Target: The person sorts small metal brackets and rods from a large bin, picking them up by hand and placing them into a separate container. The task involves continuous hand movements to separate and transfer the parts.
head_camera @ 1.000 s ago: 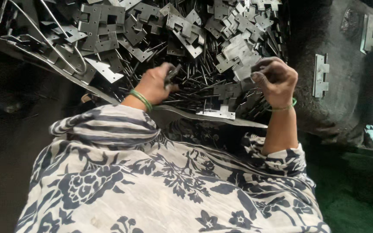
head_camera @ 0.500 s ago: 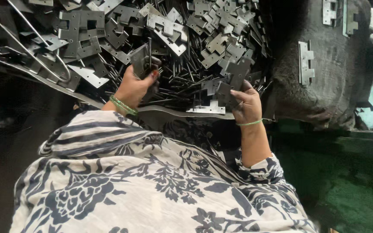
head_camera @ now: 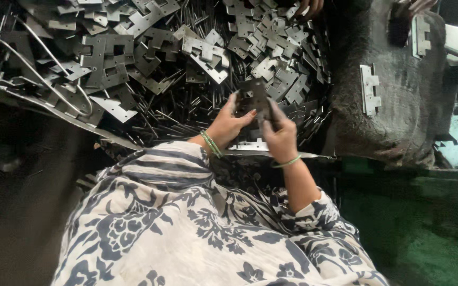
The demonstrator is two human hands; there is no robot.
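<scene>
My left hand (head_camera: 228, 126) and my right hand (head_camera: 279, 136) meet in front of me over a heap of metal parts. Both grip one dark, flat hinge plate (head_camera: 254, 95), held upright between them. My left fingers curl on its left edge, and my right thumb and fingers press its right side. A green bangle sits on each wrist. Below the hands lies a pale hinge leaf (head_camera: 250, 145) on the front rim of the tray (head_camera: 38, 103).
The tray holds several grey hinge leaves (head_camera: 205, 53) and thin metal pins (head_camera: 176, 114). A bent wire loop (head_camera: 43, 79) lies at left. A dark block (head_camera: 398, 95) with two hinge leaves stands at right. Another person's fingers (head_camera: 309, 6) show at the top.
My hands were apart, each with a piece. They have come together at the centre, and both now hold one hinge plate raised over the pile.
</scene>
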